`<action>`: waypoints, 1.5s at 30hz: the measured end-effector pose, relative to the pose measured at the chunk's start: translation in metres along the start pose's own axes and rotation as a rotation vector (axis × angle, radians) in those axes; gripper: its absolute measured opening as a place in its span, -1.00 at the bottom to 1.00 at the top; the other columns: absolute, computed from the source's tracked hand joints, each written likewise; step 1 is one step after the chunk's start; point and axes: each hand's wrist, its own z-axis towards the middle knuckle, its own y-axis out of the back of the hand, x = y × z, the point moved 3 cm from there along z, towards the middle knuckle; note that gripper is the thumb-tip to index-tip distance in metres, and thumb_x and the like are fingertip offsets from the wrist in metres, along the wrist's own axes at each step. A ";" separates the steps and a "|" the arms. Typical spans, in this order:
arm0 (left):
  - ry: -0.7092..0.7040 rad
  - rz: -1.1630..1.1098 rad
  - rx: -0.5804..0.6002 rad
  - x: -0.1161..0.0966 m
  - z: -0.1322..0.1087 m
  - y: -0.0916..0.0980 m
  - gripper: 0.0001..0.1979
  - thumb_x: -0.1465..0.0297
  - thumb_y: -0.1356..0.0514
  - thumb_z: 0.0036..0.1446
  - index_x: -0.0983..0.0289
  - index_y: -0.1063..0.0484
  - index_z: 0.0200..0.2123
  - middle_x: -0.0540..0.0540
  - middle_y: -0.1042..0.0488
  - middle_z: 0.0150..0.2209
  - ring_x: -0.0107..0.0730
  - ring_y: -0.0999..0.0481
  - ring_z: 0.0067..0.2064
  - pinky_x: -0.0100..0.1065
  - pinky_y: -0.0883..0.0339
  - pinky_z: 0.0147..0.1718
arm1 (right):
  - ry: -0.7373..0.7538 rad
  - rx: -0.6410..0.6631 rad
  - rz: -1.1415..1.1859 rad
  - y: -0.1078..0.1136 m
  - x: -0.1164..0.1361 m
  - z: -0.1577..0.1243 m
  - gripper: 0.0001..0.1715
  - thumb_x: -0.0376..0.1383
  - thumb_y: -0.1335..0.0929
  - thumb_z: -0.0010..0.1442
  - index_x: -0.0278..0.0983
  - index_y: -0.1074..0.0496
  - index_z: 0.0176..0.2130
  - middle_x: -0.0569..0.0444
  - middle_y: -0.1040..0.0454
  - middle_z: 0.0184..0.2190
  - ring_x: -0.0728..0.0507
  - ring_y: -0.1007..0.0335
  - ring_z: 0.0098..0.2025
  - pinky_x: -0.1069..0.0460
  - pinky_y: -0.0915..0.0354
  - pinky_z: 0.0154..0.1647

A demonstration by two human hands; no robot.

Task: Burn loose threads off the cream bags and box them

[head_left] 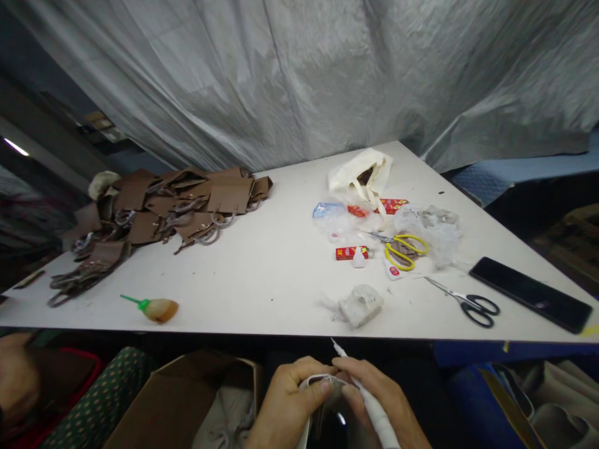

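Note:
At the front edge of the table, my left hand (287, 402) is closed on the pale edge of a greyish bag-like piece (318, 380), its thumb pressed on top. My right hand (390, 393) has its fingers on the same piece, against the left fingertips. Also in the right hand lies a white pen-like tool (374, 411) with a thin pointed tip, slanting up past the fingers. Most of the piece is hidden by the hands or in shadow. A whitish crumpled lump (360, 305) sits on the table just beyond.
Brown bags (229, 194) are heaped at the back left of the white table (253, 274). A glue bottle (159, 310) lies nearer. Yellow-handled scissors (406, 251), black-handled scissors (477, 308) and a phone (531, 293) are at right. A cardboard box (163, 399) and another person's hand (19, 374) are at left.

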 end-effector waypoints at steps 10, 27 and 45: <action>0.145 -0.008 -0.113 0.014 0.032 -0.010 -0.81 0.29 -0.33 0.03 0.32 -0.55 -0.45 -0.02 -0.40 -0.52 -0.38 -0.30 -0.42 -0.36 -0.17 -0.36 | -0.146 -0.359 -0.387 0.067 -0.033 0.014 -0.71 -0.11 -0.32 0.44 -0.19 -0.55 -0.04 0.02 -0.64 -0.21 -0.15 -0.63 -0.18 0.09 -0.52 -0.15; 0.301 -0.014 0.049 0.025 0.070 -0.020 -0.80 0.28 -0.34 -0.06 0.32 -0.57 -0.43 0.00 -0.43 -0.51 -0.37 -0.34 -0.42 -0.37 -0.17 -0.40 | -0.123 -0.301 -0.417 0.072 -0.052 0.055 -0.76 -0.16 -0.29 0.48 -0.20 -0.48 -0.17 0.08 -0.56 -0.34 -0.13 -0.53 -0.30 0.06 -0.43 -0.26; 0.322 0.015 0.021 0.030 0.075 -0.023 -0.90 0.40 -0.29 -0.07 0.29 -0.55 -0.43 -0.05 -0.39 -0.54 -0.41 -0.31 -0.46 -0.39 -0.18 -0.43 | -0.225 -0.317 -0.297 0.073 -0.051 0.051 -0.67 -0.07 -0.30 0.45 -0.20 -0.52 -0.22 0.07 -0.56 -0.38 -0.15 -0.51 -0.30 0.04 -0.41 -0.23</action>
